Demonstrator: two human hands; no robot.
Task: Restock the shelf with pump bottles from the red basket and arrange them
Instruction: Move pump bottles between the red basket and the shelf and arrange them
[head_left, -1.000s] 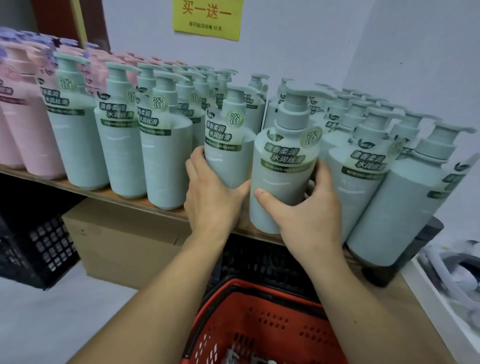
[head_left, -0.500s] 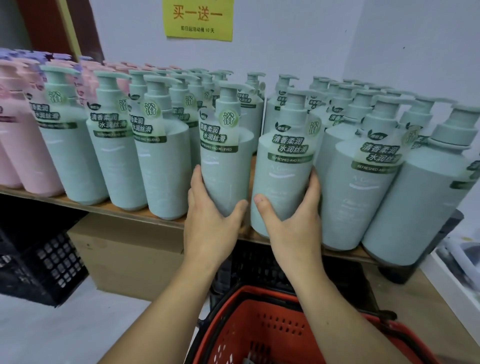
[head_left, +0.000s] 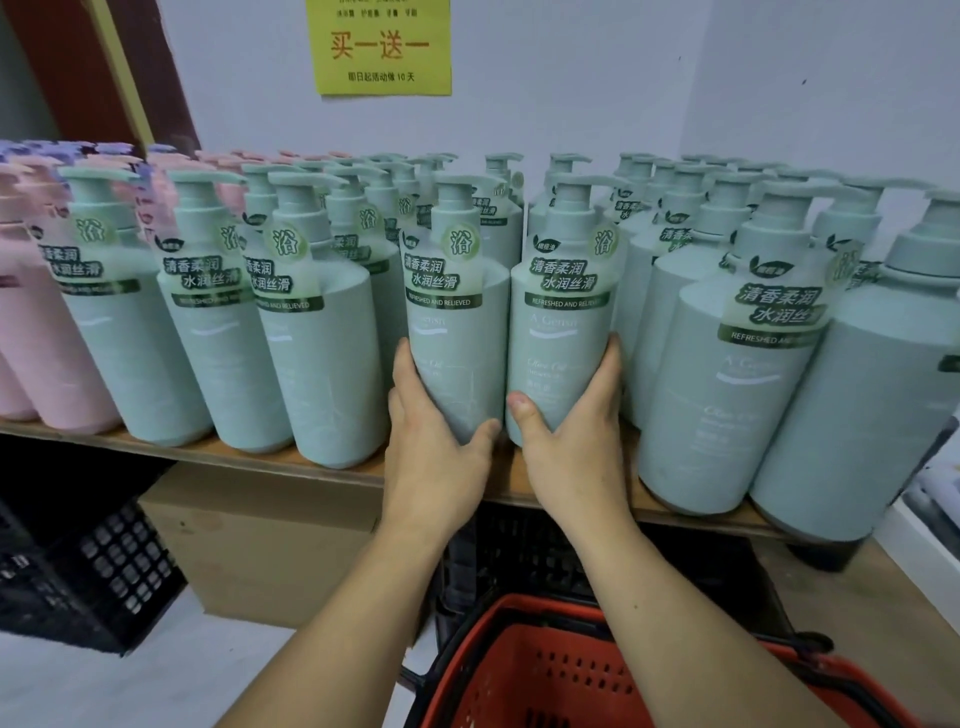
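We gripped two green pump bottles side by side on the shelf (head_left: 291, 460), left hand (head_left: 434, 457) wrapping one bottle (head_left: 460, 332), right hand (head_left: 574, 447) wrapping the other bottle (head_left: 563, 332).

**One head-worn view, close to the shelf**

A single wide-angle camera sits on the person's head, facing forward and tilted down onto the wooden shelf (head_left: 234, 457). It stands near: the front bottles fill the frame. Above the shelf a yellow sign (head_left: 382, 47) reaches the top edge; below it a red basket (head_left: 597, 670) meets the bottom edge.
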